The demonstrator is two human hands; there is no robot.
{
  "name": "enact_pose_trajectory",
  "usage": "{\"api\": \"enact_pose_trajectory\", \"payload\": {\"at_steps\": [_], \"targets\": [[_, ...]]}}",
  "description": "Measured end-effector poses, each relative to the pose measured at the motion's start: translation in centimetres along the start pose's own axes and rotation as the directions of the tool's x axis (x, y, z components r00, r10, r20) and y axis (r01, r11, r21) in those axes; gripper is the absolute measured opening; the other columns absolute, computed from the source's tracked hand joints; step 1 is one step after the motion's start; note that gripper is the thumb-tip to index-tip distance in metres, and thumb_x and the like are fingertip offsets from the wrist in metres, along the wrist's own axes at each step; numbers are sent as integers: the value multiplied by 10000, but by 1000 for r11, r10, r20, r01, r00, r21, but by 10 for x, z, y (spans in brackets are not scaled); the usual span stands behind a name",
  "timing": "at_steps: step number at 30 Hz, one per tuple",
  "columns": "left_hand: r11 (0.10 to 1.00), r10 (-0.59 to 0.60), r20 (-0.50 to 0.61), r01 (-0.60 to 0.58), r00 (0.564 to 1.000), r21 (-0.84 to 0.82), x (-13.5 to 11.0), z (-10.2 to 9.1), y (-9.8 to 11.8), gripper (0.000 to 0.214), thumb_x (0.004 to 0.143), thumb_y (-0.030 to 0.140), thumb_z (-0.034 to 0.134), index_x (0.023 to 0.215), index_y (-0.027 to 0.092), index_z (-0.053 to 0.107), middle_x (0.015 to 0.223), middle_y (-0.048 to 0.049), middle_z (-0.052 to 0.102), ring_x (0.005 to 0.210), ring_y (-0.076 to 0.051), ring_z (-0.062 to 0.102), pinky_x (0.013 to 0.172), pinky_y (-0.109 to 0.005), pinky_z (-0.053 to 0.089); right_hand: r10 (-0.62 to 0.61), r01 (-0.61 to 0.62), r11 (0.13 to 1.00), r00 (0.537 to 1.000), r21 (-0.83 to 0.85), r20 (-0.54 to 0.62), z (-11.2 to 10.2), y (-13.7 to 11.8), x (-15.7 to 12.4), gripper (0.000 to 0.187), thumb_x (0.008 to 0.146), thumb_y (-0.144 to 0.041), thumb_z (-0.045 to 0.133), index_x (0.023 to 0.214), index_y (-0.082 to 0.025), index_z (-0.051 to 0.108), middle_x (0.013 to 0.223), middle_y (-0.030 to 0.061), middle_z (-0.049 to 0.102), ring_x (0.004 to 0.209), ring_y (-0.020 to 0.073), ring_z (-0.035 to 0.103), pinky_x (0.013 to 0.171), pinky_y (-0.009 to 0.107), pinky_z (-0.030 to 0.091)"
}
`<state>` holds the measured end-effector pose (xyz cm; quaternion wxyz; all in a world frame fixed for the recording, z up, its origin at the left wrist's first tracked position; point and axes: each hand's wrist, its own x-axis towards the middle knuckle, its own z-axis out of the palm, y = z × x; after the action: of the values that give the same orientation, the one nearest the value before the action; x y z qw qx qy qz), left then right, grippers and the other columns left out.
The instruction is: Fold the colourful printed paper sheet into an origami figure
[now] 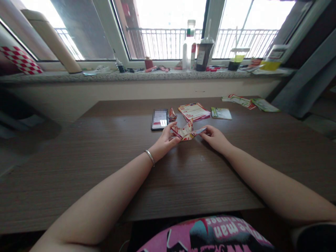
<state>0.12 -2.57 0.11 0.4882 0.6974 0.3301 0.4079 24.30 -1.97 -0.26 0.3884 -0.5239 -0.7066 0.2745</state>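
A folded paper figure [187,132] printed in red, white and yellow lies just above the brown wooden table [105,157], held between both hands. My left hand [166,140], with a silver bangle at the wrist, pinches its left end. My right hand [214,137] pinches the pointed right tip. A small flap of the paper sticks up in the middle. Both hands have their fingers closed on the paper.
A phone [159,119] lies behind my left hand, with a small folded paper piece [172,114] beside it. Red leaflets [194,111] and more printed sheets [221,113] lie further back. Bottles and cups [203,52] stand on the windowsill.
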Motion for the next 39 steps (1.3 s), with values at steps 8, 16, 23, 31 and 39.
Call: {"api": "enact_pose_trajectory", "payload": {"at_steps": [8, 16, 23, 31, 39], "targets": [[991, -61, -18, 58, 998, -124, -3, 10, 8, 855, 650, 247, 780, 1294, 221, 219, 1248, -145, 486, 1071, -247, 592, 950, -424, 460, 4, -4, 1000, 1000, 14, -2, 1, -4, -3, 142, 759, -317, 552, 800, -185, 584, 655, -17, 552, 622, 144, 498, 618, 283, 396], [986, -39, -89, 24, 995, -165, 0, 12, 8, 551, 695, 262, 747, 1073, 201, 351, 1048, -50, 559, 818, -111, 619, 737, -235, 496, -27, 24, 994, 999, 108, 28, 4, -11, -5, 213, 734, -353, 597, 870, -190, 609, 822, 30, 625, 706, 168, 557, 691, 321, 458], [975, -2, -125, -26, 992, -221, 2, 12, 5, 491, 692, 243, 749, 1013, 194, 381, 1122, -65, 557, 977, -152, 605, 871, -292, 480, 28, -29, 987, 1000, 155, 13, 10, -7, -6, 225, 738, -381, 613, 865, -196, 611, 806, 29, 635, 725, 171, 566, 729, 336, 468], [945, -54, -88, 23, 995, -327, 0, 14, 8, 474, 704, 249, 741, 1020, 188, 393, 1177, -93, 571, 1032, -182, 605, 949, -359, 451, 72, -118, 940, 986, 320, 150, 9, -8, -8, 222, 746, -375, 616, 876, -196, 594, 811, 11, 645, 733, 158, 570, 697, 313, 467], [949, -78, -77, 51, 994, -312, 3, 14, 0, 579, 701, 246, 746, 1149, 185, 384, 1201, -127, 588, 1073, -208, 602, 993, -398, 430, 156, -179, 848, 984, 500, 87, 10, -22, -10, 291, 642, -399, 706, 700, -201, 501, 714, -14, 625, 642, 116, 556, 665, 285, 474]]}}
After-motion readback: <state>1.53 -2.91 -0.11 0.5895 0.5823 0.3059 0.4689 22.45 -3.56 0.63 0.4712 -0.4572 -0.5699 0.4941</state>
